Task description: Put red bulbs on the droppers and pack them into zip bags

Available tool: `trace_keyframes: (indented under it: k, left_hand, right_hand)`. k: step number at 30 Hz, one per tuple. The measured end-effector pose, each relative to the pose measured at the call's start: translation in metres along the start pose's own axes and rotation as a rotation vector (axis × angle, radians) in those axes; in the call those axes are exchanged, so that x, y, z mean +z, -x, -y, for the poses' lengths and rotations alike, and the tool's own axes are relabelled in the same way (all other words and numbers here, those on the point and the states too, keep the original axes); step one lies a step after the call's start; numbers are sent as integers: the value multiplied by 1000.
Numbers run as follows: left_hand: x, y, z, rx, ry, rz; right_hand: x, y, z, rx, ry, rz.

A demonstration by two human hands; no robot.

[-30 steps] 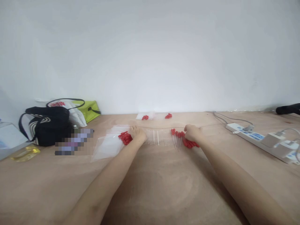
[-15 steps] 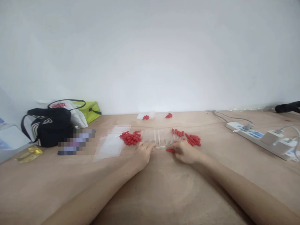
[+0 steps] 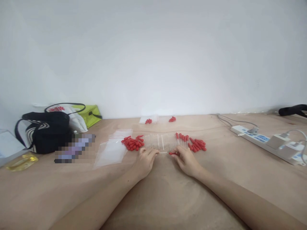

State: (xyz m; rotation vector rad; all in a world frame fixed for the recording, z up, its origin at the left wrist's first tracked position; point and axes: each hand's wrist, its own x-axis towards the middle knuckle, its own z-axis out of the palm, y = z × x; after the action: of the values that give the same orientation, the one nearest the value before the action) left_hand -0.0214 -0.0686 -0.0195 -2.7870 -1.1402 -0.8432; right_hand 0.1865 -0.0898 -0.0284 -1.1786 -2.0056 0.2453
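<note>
My left hand (image 3: 146, 159) pinches one end of a thin clear glass dropper tube (image 3: 163, 152), which points to the right. Facing it, my right hand (image 3: 188, 161) is closed on a red rubber dropper bulb (image 3: 172, 153); a small gap separates bulb and tube. Just beyond my hands lies a row of clear dropper tubes (image 3: 163, 140) side by side. Several at its right end carry red bulbs (image 3: 182, 137). A pile of loose red bulbs (image 3: 132, 144) lies left of the row, and more bulbs (image 3: 197, 144) lie to its right.
Clear plastic bags (image 3: 111, 150) lie at left, beside a blurred-out flat item (image 3: 75, 148), a black bag (image 3: 48, 131) and a green bag (image 3: 91, 116). Small bags with red bulbs (image 3: 148, 121) lie near the wall. A power strip (image 3: 261, 139) with chargers stands at right.
My right hand has drawn back slightly, bringing the red bulb level with the tube's end. My left hand has shifted a little with the tube. The view has tilted slightly.
</note>
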Motion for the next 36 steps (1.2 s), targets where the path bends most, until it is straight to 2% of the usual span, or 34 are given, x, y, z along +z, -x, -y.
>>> trace_keyframes:
  k: [7,14,22,27,36]
  left_hand:
    - [1,-1,0,47,7,-19]
    - [2,-1,-1,88,-1,-18]
    - [5,0,4,145,-21,-55]
    - [4,0,6,187,11,-48]
    - [3,2,7,240,2,-17]
  right_hand:
    - [0,1,9,-75,-50,45]
    - [1,1,11,-27,-48,40]
    - [1,1,9,-52,-115,7]
    - [-2,1,9,-55,-196,14]
    - [-1,2,7,-61,-201,35]
